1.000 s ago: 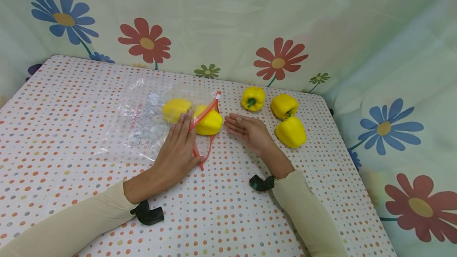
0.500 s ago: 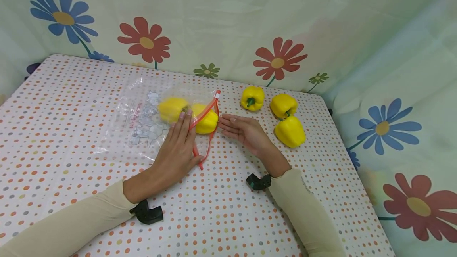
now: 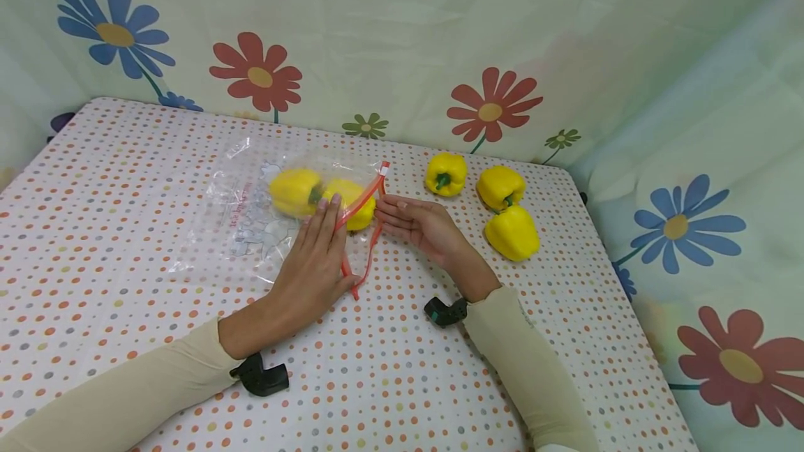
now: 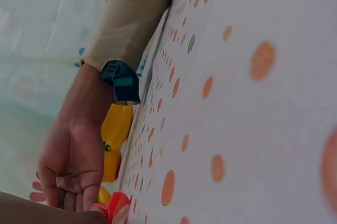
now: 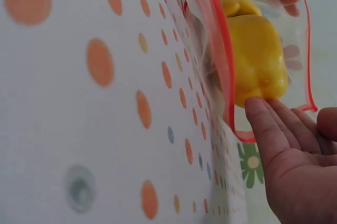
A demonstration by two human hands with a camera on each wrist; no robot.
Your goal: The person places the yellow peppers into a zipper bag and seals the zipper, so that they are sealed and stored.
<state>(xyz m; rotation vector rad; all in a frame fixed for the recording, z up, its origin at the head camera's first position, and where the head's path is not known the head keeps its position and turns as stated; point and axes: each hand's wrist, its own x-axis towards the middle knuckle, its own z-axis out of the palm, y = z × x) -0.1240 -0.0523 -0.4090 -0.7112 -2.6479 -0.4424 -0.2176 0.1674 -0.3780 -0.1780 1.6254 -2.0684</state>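
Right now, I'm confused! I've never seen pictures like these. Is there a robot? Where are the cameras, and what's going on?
There's no robot, just a person's two bare hands. The big picture comes from a camera on their head, looking forward and down. The two sideways-looking pictures come from cameras on the wrists: the black left wrist camera and right wrist camera.

On the spotty table lies a see-through bag with a red edge. Two yellow peppers are inside it, and three loose peppers sit off to the right.

The left hand rests on the bag. The right hand touches a pepper at the bag's opening with its fingertips. Neither hand is wrapped around a pepper.
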